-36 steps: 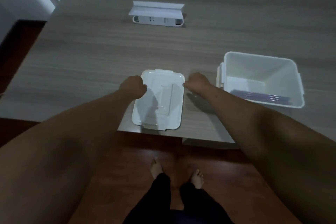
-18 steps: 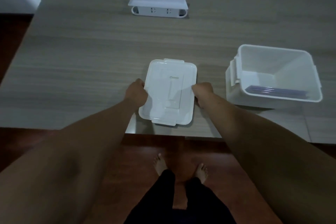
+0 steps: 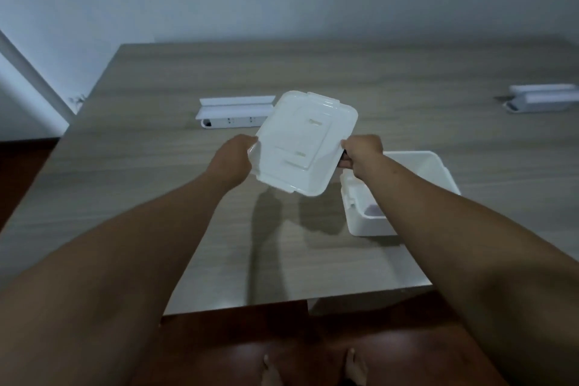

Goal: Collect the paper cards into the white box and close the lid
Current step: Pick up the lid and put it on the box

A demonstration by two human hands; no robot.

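The white rectangular lid point(image 3: 303, 142) is in the air above the wooden table point(image 3: 141, 166), tilted, casting a shadow below. My left hand point(image 3: 233, 155) grips its left edge and my right hand point(image 3: 363, 152) grips its right edge. The open white box point(image 3: 438, 172) stands on the table to the right, partly hidden behind my right forearm. A purplish bit of the paper cards point(image 3: 372, 210) shows at the box's bottom.
A white power strip with a folded white cover point(image 3: 232, 114) lies on the table behind the lid. Another white object point(image 3: 542, 99) sits at the far right. The table's near edge runs just below my forearms, with reddish floor and my bare feet beneath.
Both hands closed on the lid's sides and lifted it off the table, up and toward the box. The camera view tilted up, showing the wall.
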